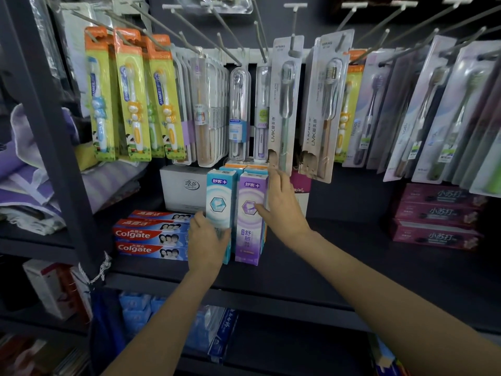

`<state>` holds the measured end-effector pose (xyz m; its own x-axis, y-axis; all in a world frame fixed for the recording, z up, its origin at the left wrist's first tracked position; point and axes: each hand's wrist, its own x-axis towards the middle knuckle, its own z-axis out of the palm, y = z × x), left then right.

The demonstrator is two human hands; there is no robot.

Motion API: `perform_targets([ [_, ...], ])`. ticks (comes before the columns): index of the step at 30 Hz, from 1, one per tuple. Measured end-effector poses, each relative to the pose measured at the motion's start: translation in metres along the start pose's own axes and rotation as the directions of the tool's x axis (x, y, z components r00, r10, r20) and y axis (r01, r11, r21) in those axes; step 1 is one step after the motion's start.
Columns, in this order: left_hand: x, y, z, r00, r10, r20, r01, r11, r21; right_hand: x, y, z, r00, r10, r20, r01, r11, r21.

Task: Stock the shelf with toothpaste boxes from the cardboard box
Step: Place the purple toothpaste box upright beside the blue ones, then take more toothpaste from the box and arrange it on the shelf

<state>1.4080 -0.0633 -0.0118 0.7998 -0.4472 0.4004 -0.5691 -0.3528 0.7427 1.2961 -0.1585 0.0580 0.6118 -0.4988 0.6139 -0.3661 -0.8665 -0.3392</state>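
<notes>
Standing upright on the dark matte shelf (339, 256): a tall glossy teal-and-white cardboard toothpaste box (220, 210) and, touching it on the right, a tall purple-and-white cardboard toothpaste box (248, 221), more upright boxes packed behind. Gripping the teal box low on its left edge, left hand (207, 244), fingers curled round it. Resting against the purple box's right side, right hand (282, 204), fingers straight, thumb lying across the front. Lying flat to the left, stacked red-and-blue boxes reading "Colgate" (151, 234). Hanging above on pale pegs, blister-packed toothbrushes marked "LMK" (284, 104). Sitting far right, a stack of flat pink boxes (436, 217).
</notes>
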Motion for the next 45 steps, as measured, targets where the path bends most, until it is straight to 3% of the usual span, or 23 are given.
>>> perform_targets([
  [8, -0.007, 0.004, -0.008, 0.995, 0.066, -0.08, -0.064, 0.998, 0.031, -0.027, 0.016, 0.011, 0.998, 0.065, -0.004, -0.064, 0.995, 0.07],
  [11, -0.022, 0.009, -0.011, 0.957, 0.225, -0.183, -0.233, 0.972, -0.025, -0.034, 0.019, 0.012, 0.999, 0.05, 0.004, -0.05, 0.995, 0.081],
  [13, -0.045, 0.01, -0.007, 0.909, 0.383, -0.167, -0.397, 0.916, -0.057, -0.048, 0.021, 0.01, 1.0, 0.007, 0.018, -0.008, 0.999, 0.048],
  [17, -0.119, -0.006, 0.017, 0.762, 0.639, 0.106, -0.635, 0.769, -0.073, -0.107, 0.025, 0.011, 0.991, -0.107, 0.083, 0.106, 0.994, 0.024],
  [19, -0.16, -0.023, 0.036, 0.75, 0.608, 0.26, -0.597, 0.792, -0.128, -0.152, 0.037, 0.017, 0.973, -0.139, 0.182, 0.137, 0.99, 0.024],
  [21, -0.197, -0.045, 0.054, 0.718, 0.573, 0.396, -0.572, 0.809, -0.133, -0.204, 0.057, 0.025, 0.961, -0.082, 0.263, 0.087, 0.996, -0.007],
  [23, -0.231, -0.071, 0.071, 0.619, 0.521, 0.588, -0.586, 0.805, -0.096, -0.262, 0.078, 0.033, 0.936, 0.058, 0.346, -0.053, 0.998, -0.025],
  [25, -0.262, -0.098, 0.088, 0.483, 0.405, 0.776, -0.603, 0.797, -0.041, -0.321, 0.098, 0.047, 0.852, 0.196, 0.485, -0.185, 0.98, -0.071],
  [29, -0.318, -0.154, 0.127, 0.261, 0.13, 0.957, -0.608, 0.792, 0.058, -0.427, 0.124, 0.099, 0.446, 0.367, 0.816, -0.318, 0.917, -0.239],
  [33, -0.36, -0.203, 0.154, 0.09, -0.09, 0.992, -0.587, 0.799, 0.126, -0.504, 0.128, 0.152, 0.044, 0.299, 0.953, -0.282, 0.919, -0.275],
  [35, -0.373, -0.222, 0.162, 0.051, -0.134, 0.99, -0.57, 0.81, 0.139, -0.533, 0.128, 0.175, -0.088, 0.26, 0.962, -0.287, 0.918, -0.274],
  [37, -0.382, -0.239, 0.169, 0.028, -0.163, 0.986, -0.545, 0.825, 0.151, -0.555, 0.129, 0.196, -0.123, 0.268, 0.955, -0.272, 0.917, -0.293],
  [42, -0.397, -0.26, 0.173, 0.048, -0.192, 0.98, -0.486, 0.853, 0.191, -0.58, 0.117, 0.225, -0.054, 0.325, 0.944, -0.073, 0.942, -0.328],
  [43, -0.397, -0.261, 0.173, 0.054, -0.201, 0.978, -0.473, 0.858, 0.202, -0.58, 0.116, 0.227, -0.046, 0.323, 0.945, -0.099, 0.94, -0.326],
  [45, -0.395, -0.262, 0.175, 0.045, -0.22, 0.974, -0.433, 0.874, 0.218, -0.572, 0.122, 0.227, -0.09, 0.294, 0.952, -0.298, 0.904, -0.308],
])
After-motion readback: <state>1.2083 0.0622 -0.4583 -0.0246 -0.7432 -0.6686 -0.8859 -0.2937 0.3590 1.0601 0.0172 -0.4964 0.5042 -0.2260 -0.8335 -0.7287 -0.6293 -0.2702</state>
